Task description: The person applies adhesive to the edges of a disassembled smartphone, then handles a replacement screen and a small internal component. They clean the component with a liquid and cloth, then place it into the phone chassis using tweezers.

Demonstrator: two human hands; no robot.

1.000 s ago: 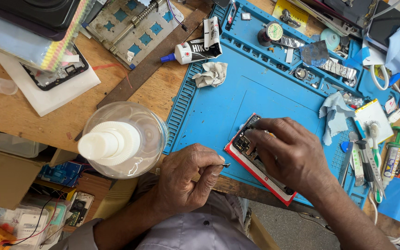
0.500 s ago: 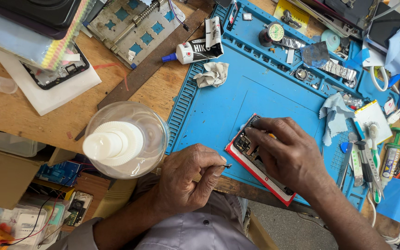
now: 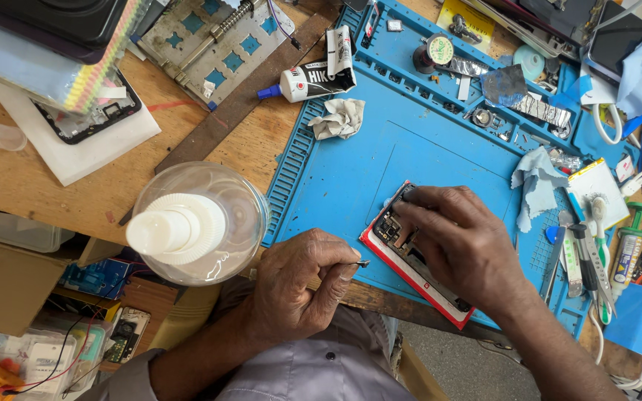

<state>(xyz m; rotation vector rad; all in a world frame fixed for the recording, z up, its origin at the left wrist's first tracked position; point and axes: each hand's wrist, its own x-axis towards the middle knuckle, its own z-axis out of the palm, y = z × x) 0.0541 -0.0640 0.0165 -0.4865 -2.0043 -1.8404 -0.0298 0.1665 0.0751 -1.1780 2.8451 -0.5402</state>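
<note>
An opened phone with a red frame point(image 3: 403, 260) lies on the blue work mat point(image 3: 380, 156), its circuit boards exposed. My right hand point(image 3: 458, 245) rests on top of it, fingertips pressing on the upper end. My left hand point(image 3: 299, 286) hovers at the mat's near edge, just left of the phone, fingers pinched on a small thin metal tool point(image 3: 360, 263) whose tip points toward the phone. The phone's middle is hidden under my right hand.
A clear dispenser bottle with a white pump top point(image 3: 195, 223) stands left of the mat. A glue tube point(image 3: 310, 78), crumpled tissue point(image 3: 338, 117), blue cloth point(image 3: 536, 178), brushes and screwdrivers point(image 3: 596, 245) crowd the mat's far and right sides. A white tray with a phone frame point(image 3: 76, 126) lies at left.
My right hand's fingers have shifted slightly on the phone's upper end. My left hand stays in place with the tool.
</note>
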